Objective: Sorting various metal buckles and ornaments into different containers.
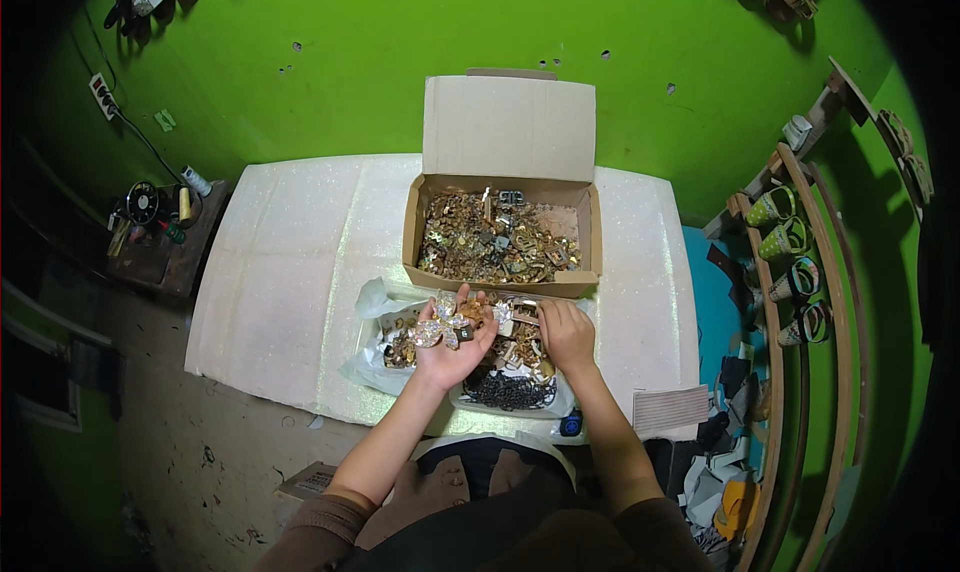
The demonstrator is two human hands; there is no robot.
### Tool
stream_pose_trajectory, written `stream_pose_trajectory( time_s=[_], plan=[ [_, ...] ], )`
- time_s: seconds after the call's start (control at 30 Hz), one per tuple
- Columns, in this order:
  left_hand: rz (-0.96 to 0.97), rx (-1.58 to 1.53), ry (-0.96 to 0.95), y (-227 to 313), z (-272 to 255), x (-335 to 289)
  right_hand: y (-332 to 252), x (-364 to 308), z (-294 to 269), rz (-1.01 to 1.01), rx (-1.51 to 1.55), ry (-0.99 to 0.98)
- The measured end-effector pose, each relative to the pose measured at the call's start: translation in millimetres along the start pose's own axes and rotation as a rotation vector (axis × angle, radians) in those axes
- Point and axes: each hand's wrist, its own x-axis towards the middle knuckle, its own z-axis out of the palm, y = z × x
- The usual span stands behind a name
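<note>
My left hand (444,364), palm up with fingers slightly curled, holds a shiny flower-shaped ornament (443,324) and some small metal pieces. Close beside it, my right hand (568,332) is closed in a pinch; its fingertips are beside a small buckle-like piece (524,313), but what they grip is hard to make out. Beneath the hands lie a pale plastic bag (374,300) and shallow containers with gold-coloured fittings and many small black pieces (508,392). Just beyond stands an open cardboard box (500,284) filled with loose metal buckles and ornaments (490,237).
A white glittery cover lies on the table (290,242). A striped sheet (670,409) and a small dark blue object (571,425) sit near its front edge. To the right, a wooden rack (760,352) holds sandals (785,239). A side table (170,252) with thread spools stands left.
</note>
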Motion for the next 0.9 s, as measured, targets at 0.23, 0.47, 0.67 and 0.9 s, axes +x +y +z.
stream_pose_trajectory(
  time_s=[0.23, 0.47, 0.67, 0.9],
  plan=[
    [-0.002, -0.006, -0.006, 0.8, -5.8, 0.4, 5.5, -16.2, 7.0, 0.001, 0.063, -0.087],
    [-0.014, -0.011, 0.003, -1.0, -5.9, 1.3, 4.2, -19.5, 3.0, 0.017, 0.061, -0.226],
    [-0.006, -0.024, 0.018, -0.1, -4.0, -0.8, -3.3, -15.4, 4.0, 0.007, 0.094, -0.22],
    [-0.01, 0.001, 0.008, -1.3, -5.1, 1.0, -15.7, 4.7, -9.5, 0.174, 0.307, -0.18]
  ],
)
